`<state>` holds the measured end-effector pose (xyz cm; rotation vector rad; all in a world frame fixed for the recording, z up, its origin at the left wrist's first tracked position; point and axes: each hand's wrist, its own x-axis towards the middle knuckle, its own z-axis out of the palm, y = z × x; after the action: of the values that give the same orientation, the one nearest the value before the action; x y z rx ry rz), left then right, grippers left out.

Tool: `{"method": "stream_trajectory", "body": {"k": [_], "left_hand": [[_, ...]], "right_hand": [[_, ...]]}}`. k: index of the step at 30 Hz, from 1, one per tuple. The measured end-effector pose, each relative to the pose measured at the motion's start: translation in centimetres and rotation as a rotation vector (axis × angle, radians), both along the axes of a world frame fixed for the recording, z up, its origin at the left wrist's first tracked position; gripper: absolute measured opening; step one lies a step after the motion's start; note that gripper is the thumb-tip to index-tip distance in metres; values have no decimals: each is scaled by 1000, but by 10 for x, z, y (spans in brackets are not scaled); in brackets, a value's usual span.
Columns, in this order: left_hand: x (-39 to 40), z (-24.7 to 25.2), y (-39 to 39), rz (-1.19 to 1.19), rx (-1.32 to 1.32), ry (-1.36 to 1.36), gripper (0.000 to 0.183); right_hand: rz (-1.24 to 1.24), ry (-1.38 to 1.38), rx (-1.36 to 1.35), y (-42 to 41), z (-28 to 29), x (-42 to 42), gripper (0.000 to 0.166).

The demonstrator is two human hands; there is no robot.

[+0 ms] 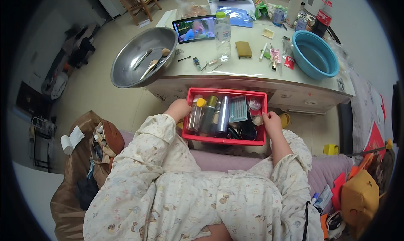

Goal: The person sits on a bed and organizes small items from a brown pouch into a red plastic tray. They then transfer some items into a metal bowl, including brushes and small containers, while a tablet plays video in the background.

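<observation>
Between both hands is a red plastic box (224, 141), held above the lap at the table's front edge. My left hand (179, 109) grips its left side and my right hand (272, 123) its right side. Inside stand a clear bottle with a yellow cap (195, 118), a dark bottle with a gold-green cap (209, 114) and a silvery-blue cylindrical bottle (223, 114). Beside them lies a flat case of false lashes (238, 109). A small round jar (258, 120) sits by my right fingers, below a clear round container (255, 104). Dark items at the bottom are partly hidden.
A steel basin (126, 57) with makeup brushes overhangs the table's left end. On the table (252, 68) are a tablet (195, 29), a water bottle (223, 38), a sponge (243, 49), a blue basin (315, 54) and a cola bottle (322, 19). An open brown bag (109, 136) lies left.
</observation>
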<state>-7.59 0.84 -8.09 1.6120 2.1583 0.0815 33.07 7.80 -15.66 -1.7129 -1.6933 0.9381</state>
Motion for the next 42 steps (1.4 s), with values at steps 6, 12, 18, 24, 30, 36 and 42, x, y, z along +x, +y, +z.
{"method": "stream_trajectory", "body": {"k": [6, 12, 18, 24, 30, 36, 42], "left_hand": [[6, 35, -31, 168, 108, -224, 32], [37, 93, -33, 168, 349, -473, 32], [113, 171, -2, 69, 139, -986, 32], [235, 185, 46, -68, 39, -1138, 30], [383, 135, 100, -215, -114, -1135, 31], [491, 73, 137, -279, -288, -1087, 26], [527, -19, 161, -238, -444, -1041, 23]], "right_hand": [[6, 196, -62, -15, 25, 13, 32], [-42, 467, -31, -19, 92, 52, 31], [-81, 550, 16, 5, 172, 155, 25], [-109, 417, 98, 27, 237, 305, 24], [-288, 247, 104, 22, 204, 452, 28], [-439, 25, 21, 28, 126, 561, 31], [-431, -158, -22, 61, 61, 582, 33]]}}
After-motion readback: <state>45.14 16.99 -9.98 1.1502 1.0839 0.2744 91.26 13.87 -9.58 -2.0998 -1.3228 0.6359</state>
